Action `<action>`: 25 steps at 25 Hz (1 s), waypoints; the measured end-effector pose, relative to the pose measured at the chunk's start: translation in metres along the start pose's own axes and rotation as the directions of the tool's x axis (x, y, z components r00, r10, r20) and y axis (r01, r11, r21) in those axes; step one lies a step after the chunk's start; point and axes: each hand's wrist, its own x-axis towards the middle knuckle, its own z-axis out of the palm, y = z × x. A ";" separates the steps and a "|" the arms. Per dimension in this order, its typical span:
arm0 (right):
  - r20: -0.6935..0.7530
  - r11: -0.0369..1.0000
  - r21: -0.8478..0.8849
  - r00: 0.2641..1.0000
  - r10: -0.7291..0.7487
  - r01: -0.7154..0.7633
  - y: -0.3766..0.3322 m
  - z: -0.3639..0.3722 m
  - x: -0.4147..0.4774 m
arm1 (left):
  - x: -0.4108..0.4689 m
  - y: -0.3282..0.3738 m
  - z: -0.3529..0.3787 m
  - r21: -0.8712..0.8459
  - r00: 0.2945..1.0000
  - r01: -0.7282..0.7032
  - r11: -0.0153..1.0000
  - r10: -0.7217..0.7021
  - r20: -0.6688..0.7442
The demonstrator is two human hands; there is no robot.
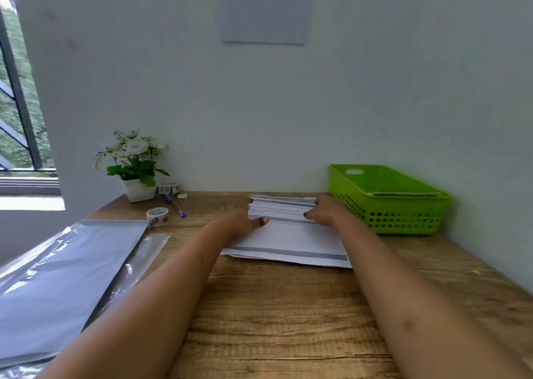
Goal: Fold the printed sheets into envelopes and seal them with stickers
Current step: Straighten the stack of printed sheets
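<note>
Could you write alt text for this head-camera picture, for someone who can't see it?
Two bare hands, left and right, fold over the far edge of a printed sheet on a wooden desk. A green basket sits right; a sticker roll, pen and potted plant sit left.

Both arms reach forward over the wooden bench (288, 306). The left hand (245, 220) and right hand (323, 210) pinch the far part of a printed sheet (288, 237), folding it up toward the person. A green basket (403, 205) stands just right; a tape roll (157, 216) sits left.
</note>
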 end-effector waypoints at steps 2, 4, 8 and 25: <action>0.033 0.998 0.033 0.998 0.050 -0.051 0.002 0.008 0.012 | 0.011 -0.001 -0.001 -0.111 1.000 -0.013 0.994 0.014 0.003; 0.092 0.997 0.034 0.994 0.065 -0.068 0.007 0.015 0.023 | 0.020 -0.002 0.006 -0.104 0.999 -0.039 0.994 0.039 -0.005; 0.101 0.984 0.170 0.994 0.038 -0.055 0.015 0.021 0.040 | 0.032 -0.007 0.012 0.013 0.998 -0.028 1.000 0.028 -0.049; -0.302 0.364 0.888 0.953 0.003 0.281 0.010 -0.005 0.019 | -0.005 0.002 -0.020 -0.847 0.905 -0.270 0.457 -0.179 -0.385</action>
